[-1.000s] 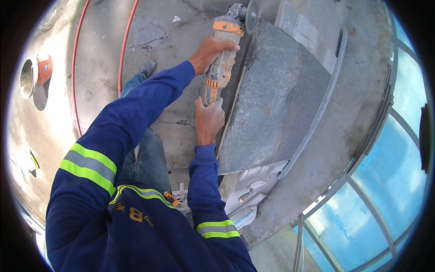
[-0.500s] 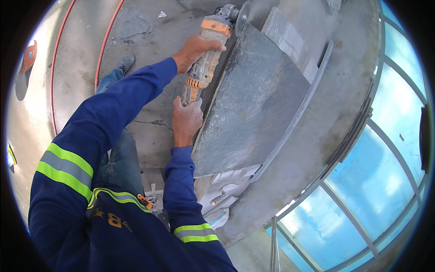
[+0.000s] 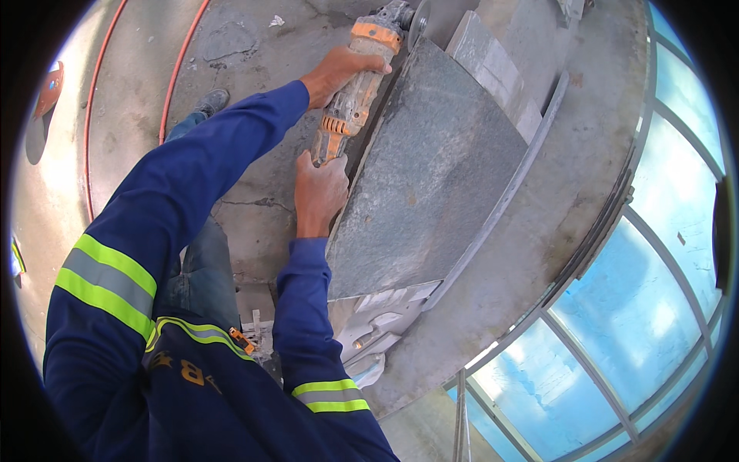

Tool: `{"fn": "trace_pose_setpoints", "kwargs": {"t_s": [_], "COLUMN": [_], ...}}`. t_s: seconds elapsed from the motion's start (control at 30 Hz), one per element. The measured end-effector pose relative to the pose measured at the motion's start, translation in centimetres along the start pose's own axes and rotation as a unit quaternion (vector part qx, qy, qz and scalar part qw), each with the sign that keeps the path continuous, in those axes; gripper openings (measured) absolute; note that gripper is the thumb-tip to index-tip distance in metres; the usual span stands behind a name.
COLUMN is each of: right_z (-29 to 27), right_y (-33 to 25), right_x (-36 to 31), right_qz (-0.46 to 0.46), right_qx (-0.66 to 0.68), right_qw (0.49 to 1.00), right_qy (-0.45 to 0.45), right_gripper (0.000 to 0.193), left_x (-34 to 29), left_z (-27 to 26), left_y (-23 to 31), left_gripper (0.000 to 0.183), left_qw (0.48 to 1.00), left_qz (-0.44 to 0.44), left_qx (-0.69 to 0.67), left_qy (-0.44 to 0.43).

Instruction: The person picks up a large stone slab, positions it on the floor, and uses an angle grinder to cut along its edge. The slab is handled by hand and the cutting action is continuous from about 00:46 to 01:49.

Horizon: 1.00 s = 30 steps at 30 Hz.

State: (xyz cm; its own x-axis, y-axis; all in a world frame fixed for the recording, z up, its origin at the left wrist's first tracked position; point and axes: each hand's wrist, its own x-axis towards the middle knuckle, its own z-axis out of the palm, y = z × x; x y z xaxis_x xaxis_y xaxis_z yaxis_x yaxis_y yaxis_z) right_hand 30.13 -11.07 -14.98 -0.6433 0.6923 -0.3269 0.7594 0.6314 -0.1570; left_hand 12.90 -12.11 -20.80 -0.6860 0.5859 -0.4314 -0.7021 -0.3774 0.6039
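Observation:
Both my hands are closed on a dusty orange-and-grey angle grinder (image 3: pixel 358 92). My left hand (image 3: pixel 339 73) wraps round its body just behind the orange gear-head collar. Farther back, my right hand (image 3: pixel 319 189) grips the rear handle. The grinder's round disc (image 3: pixel 418 25) stands on edge at the far left corner of a grey stone slab (image 3: pixel 431 169); whether it touches the stone I cannot tell. The slab lies flat to the right of the tool, its left edge running alongside it. My fingertips on the far side of the grinder are hidden.
Pale tile pieces (image 3: pixel 493 65) lie beyond the slab, and a long metal bar (image 3: pixel 500 212) runs along its right side. Offcuts (image 3: pixel 377 323) sit at its near end. Two red hoses (image 3: pixel 175 69) cross the floor at left. Blue-covered framed panels (image 3: pixel 616 308) stand at right.
The grinder and both my hands have shifted slightly away from me along the slab's left edge. Dust haze around the disc has thinned.

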Motion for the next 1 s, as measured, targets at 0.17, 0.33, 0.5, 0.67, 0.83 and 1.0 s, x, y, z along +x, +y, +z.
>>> {"fn": "trace_pose_setpoints", "kwargs": {"t_s": [0.17,0.33,0.5,0.67,0.83,1.0], "right_z": [-0.1,0.0,0.4,0.6,0.4,0.3], "right_y": [0.1,0.4,1.0,1.5,1.5,1.8], "right_x": [-0.3,-0.9,-1.7,-2.2,-2.7,-3.3], "right_qz": [-0.001,-0.009,-0.015,-0.019,-0.019,-0.012], "right_qx": [0.002,0.000,0.003,0.005,0.008,0.008], "right_qw": [1.000,1.000,1.000,1.000,1.000,1.000], "right_qy": [-0.001,-0.008,-0.003,-0.001,-0.006,-0.008], "right_gripper": [0.041,0.042,0.042,0.042,0.042,0.041], "left_x": [-0.2,-0.7,-2.0,-2.6,-3.0,-3.7], "left_z": [0.0,-0.3,-0.1,-0.2,-0.4,-0.2], "left_y": [-0.2,-0.4,-0.2,-0.4,-0.6,-0.8], "left_gripper": [0.043,0.042,0.047,0.050,0.049,0.049], "left_qw": [1.000,1.000,1.000,1.000,1.000,1.000], "left_qz": [0.012,0.019,0.021,0.021,0.021,0.012], "left_qx": [-0.004,0.006,0.009,0.007,0.010,0.014], "left_qy": [0.002,0.012,-0.006,-0.012,-0.013,-0.007]}}
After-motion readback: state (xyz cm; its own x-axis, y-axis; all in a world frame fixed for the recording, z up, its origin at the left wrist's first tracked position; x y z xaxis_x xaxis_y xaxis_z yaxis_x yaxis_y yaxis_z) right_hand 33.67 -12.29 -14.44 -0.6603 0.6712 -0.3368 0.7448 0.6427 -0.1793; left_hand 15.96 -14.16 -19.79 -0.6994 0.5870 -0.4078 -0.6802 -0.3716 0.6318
